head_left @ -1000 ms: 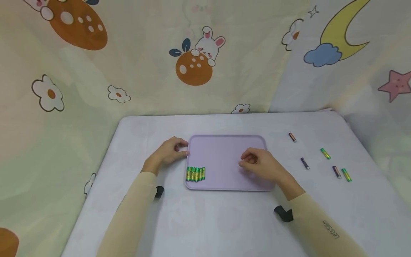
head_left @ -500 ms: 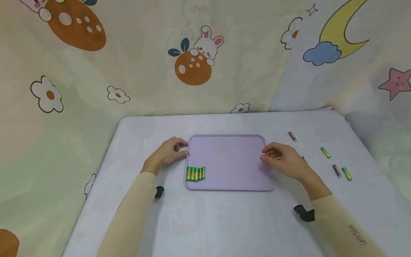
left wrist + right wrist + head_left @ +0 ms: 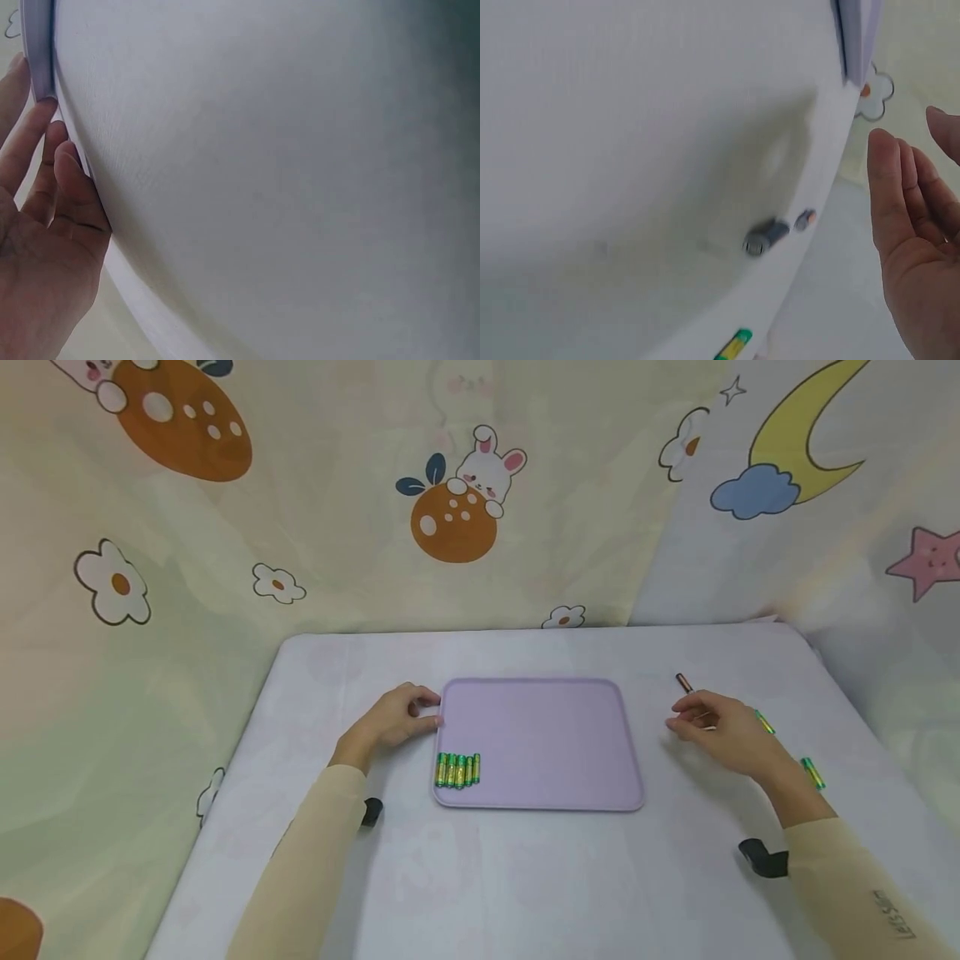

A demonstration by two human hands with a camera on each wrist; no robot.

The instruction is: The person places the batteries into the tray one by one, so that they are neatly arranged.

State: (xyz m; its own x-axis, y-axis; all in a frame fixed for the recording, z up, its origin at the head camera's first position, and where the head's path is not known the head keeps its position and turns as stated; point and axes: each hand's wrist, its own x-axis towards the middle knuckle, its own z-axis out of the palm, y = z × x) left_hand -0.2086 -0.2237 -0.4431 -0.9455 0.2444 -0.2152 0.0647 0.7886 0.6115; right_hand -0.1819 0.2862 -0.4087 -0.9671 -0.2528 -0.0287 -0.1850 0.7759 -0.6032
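Note:
My left hand (image 3: 392, 714) rests its fingertips against the left edge of a lilac tray (image 3: 555, 743); the left wrist view shows its fingers (image 3: 71, 176) at the rim. Several green-and-gold batteries (image 3: 457, 770) lie side by side in the tray's near left corner. My right hand (image 3: 731, 735) hovers right of the tray, loosely bent, with nothing between thumb and fingers. Beyond it lies a dark battery with a copper end (image 3: 683, 682). A green battery (image 3: 765, 722) is partly covered by this hand. In the right wrist view, a dark battery (image 3: 766, 236) lies below the fingers.
Another green battery (image 3: 813, 773) lies farther right on the white-covered table (image 3: 510, 885). A patterned curtain (image 3: 337, 510) hangs behind the table. Black wrist pieces show at the left cuff (image 3: 372, 810) and the right cuff (image 3: 765, 858).
My right hand has moved right, from above the tray, past its right edge, to the loose batteries, and now hides some of them. The left hand has stayed at the tray's edge.

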